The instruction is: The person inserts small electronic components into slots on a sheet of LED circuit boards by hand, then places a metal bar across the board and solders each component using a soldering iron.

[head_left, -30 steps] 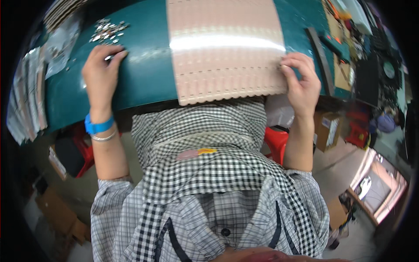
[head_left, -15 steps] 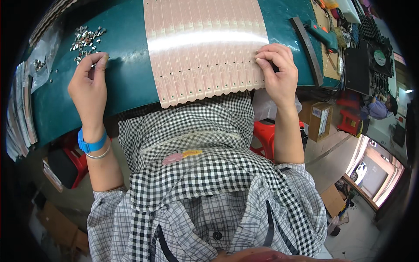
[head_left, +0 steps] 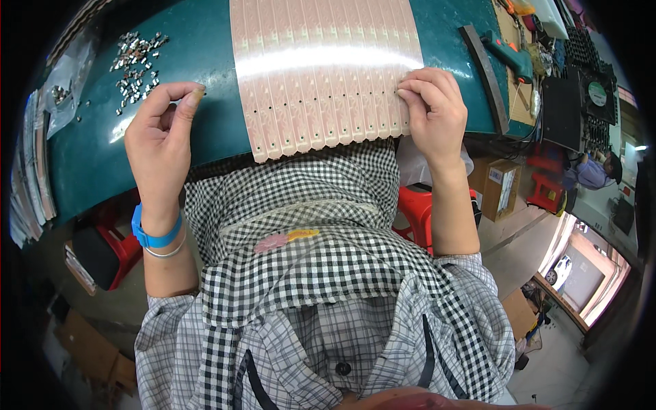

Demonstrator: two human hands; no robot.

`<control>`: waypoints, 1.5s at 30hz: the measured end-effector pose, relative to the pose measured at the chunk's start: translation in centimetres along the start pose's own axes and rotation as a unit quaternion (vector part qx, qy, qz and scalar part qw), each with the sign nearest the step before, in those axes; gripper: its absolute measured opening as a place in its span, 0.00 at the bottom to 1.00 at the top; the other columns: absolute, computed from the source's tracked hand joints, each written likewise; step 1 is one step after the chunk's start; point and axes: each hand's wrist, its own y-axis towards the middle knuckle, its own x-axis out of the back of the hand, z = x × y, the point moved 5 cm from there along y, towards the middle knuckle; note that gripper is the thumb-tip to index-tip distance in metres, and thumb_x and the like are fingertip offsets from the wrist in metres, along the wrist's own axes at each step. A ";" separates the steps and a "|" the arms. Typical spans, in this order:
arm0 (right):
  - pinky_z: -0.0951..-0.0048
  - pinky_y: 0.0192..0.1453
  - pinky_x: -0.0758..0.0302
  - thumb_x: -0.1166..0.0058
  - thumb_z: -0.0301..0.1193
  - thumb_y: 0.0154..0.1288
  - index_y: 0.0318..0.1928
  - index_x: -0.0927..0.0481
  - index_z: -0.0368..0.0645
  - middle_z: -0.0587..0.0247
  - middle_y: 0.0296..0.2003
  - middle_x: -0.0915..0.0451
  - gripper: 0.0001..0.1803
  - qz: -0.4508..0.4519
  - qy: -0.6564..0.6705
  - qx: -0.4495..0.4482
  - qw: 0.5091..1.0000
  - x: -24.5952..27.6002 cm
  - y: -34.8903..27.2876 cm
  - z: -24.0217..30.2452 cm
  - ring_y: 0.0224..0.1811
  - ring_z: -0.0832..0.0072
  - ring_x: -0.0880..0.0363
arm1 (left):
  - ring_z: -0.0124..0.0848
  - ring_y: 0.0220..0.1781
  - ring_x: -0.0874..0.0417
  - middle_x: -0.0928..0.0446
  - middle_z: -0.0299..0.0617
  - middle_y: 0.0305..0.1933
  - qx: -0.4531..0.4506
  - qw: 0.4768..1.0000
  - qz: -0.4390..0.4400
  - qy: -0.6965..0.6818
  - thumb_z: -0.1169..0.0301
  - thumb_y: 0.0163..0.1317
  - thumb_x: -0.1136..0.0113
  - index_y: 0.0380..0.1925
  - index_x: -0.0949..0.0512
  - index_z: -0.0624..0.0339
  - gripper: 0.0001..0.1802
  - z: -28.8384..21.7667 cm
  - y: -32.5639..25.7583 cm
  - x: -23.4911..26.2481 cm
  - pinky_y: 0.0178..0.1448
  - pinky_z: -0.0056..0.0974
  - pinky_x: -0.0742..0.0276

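My left hand (head_left: 160,130) is raised over the green table, left of the strip panel. Its thumb and forefinger pinch together on a tiny dark bit at their tips, too small to name. Beyond it lies a loose pile of small silvery metal parts (head_left: 133,58). A pale pink panel (head_left: 321,89) of narrow joined strips, with small holes and a scalloped front edge, lies on the table (head_left: 198,41). My right hand (head_left: 437,113) rests at the panel's right edge with fingertips closed. What those fingers hold, if anything, is hidden.
A dark bar (head_left: 485,78) and a green power tool (head_left: 509,58) lie right of the panel. At the left are a clear plastic bag (head_left: 72,85) with more metal parts and a stack of sheets (head_left: 34,164). A red stool (head_left: 417,212) stands below the table.
My left hand has moved right, away from the metal parts toward the panel, fingertips still pinched. My right hand stays at the panel's right edge, almost unmoved.
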 end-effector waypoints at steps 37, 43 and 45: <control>0.68 0.55 0.28 0.33 0.20 0.50 0.30 0.13 0.42 0.67 0.33 0.14 0.06 -0.020 0.110 -0.088 0.990 -0.1 -0.8 -0.1 0.47 0.68 0.21 | 0.24 0.28 0.30 0.21 0.36 0.33 -0.075 0.939 -0.139 0.307 0.73 0.58 0.31 0.41 0.15 0.58 0.10 2.8 3.1 7.0 0.34 0.29 0.31; 0.66 0.59 0.33 0.32 0.23 0.49 0.30 0.12 0.44 0.70 0.34 0.14 0.05 -0.013 0.074 -0.087 0.993 -0.4 -0.7 -0.4 0.48 0.69 0.21 | 0.23 0.27 0.30 0.19 0.35 0.32 -0.008 0.958 -0.110 0.264 0.71 0.58 0.31 0.41 0.14 0.56 0.10 5.5 3.4 6.7 0.35 0.29 0.30; 0.66 0.60 0.35 0.32 0.24 0.49 0.29 0.12 0.45 0.71 0.34 0.13 0.05 -0.014 0.043 -0.074 0.996 -0.3 -0.7 -0.3 0.48 0.69 0.21 | 0.22 0.26 0.30 0.18 0.35 0.32 -0.027 0.958 -0.117 0.261 0.71 0.59 0.31 0.39 0.14 0.57 0.09 5.2 3.4 6.2 0.34 0.29 0.30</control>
